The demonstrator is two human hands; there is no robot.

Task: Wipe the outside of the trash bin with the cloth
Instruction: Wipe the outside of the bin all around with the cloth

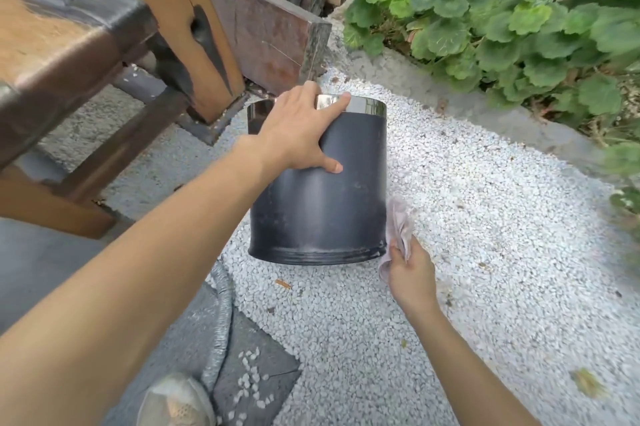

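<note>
Cloth beside trash bin edge

black bin, perhaps pinkish cloth, white gravel

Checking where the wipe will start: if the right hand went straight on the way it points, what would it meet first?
Probably the trash bin, at its lower right wall. The cloth that the right hand grips already sits at that edge, though depth is unclear.

trash bin: no text, label or brand can be read on its wall
cloth: no print or tag readable
</note>
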